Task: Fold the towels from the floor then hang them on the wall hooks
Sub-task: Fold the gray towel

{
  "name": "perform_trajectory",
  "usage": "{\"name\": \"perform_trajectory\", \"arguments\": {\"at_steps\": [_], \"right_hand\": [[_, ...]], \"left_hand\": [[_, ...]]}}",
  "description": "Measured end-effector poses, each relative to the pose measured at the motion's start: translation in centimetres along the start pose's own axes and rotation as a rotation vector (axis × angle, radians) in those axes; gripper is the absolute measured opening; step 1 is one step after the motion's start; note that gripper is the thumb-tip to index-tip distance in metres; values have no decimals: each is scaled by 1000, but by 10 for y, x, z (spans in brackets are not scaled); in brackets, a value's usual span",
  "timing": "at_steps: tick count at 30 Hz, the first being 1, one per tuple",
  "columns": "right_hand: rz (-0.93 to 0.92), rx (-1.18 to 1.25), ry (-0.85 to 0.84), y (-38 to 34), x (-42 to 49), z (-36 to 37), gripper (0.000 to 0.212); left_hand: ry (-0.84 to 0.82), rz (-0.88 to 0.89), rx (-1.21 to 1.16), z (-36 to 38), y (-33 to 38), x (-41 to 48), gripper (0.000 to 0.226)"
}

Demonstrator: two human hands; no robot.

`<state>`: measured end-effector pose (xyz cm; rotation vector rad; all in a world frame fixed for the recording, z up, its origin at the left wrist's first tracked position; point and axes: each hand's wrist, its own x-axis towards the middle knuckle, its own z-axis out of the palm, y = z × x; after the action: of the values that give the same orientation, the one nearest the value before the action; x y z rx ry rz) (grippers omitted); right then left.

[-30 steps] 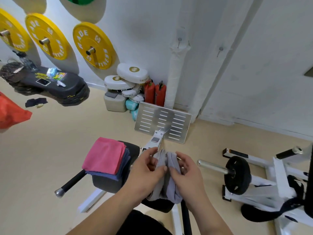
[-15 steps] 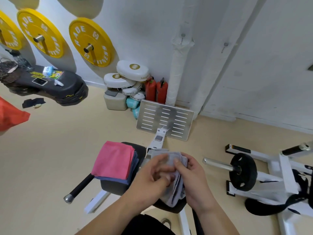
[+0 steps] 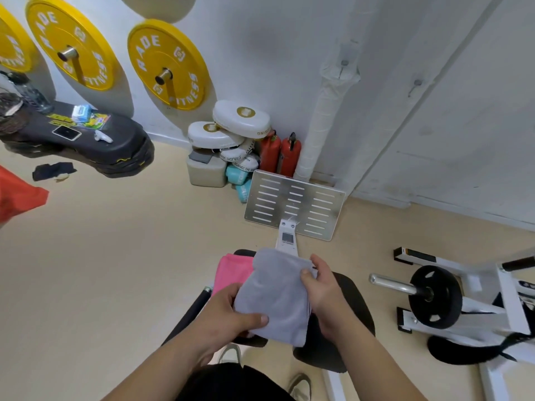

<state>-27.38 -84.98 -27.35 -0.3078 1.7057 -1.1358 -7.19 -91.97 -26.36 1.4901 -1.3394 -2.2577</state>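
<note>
A folded grey towel (image 3: 275, 296) lies flat between both hands above the black bench seat (image 3: 351, 311). My left hand (image 3: 228, 316) grips its near left edge, thumb on top. My right hand (image 3: 321, 287) holds its far right edge with the thumb pressed on the cloth. A folded pink towel (image 3: 230, 270) lies on the seat just behind and left of the grey one, mostly hidden by it. Two small wall hooks (image 3: 344, 63) (image 3: 417, 83) stick out of the white wall ahead.
A perforated metal footplate (image 3: 295, 205) leans at the wall's foot. White pads and red extinguishers (image 3: 279, 153) stand in the corner. Yellow weight plates (image 3: 168, 65) hang on the left wall. A white machine with a black plate (image 3: 434, 296) is at right.
The grey towel went from an upright bunch between my hands to a flat folded rectangle. It now covers most of the pink towel. The view has moved closer to the wall.
</note>
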Motion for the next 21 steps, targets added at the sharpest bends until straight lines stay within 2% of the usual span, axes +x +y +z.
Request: {"name": "perform_trajectory", "arguments": {"at_steps": [2, 4, 7, 9, 11, 15, 16, 18, 20, 21], "right_hand": [[38, -67, -53, 8, 5, 15, 71], [26, -131, -48, 13, 14, 28, 76], [-39, -228, 20, 11, 34, 47, 73], [-78, -321, 54, 11, 48, 59, 71], [-86, -447, 58, 20, 61, 68, 68], [-72, -634, 73, 41, 67, 72, 62], [-91, -653, 87, 42, 66, 71, 61], [-128, -648, 86, 42, 64, 67, 61], [-165, -662, 65, 42, 62, 65, 63], [-180, -674, 49, 42, 62, 66, 64]], "left_hand": [[66, -14, 74, -14, -5, 4, 39], [103, -10, 117, -26, -5, 8, 29], [170, -5, 178, -43, -2, 22, 33], [213, 0, 256, -52, -4, 36, 26], [257, 17, 404, -59, -12, 51, 18], [307, 89, 760, -64, -23, 72, 35], [341, 172, 850, -64, -24, 75, 40], [363, 494, 1059, -64, -23, 80, 56], [266, 837, 1240, -64, -24, 84, 52], [173, 907, 1309, -66, -25, 86, 45]]}}
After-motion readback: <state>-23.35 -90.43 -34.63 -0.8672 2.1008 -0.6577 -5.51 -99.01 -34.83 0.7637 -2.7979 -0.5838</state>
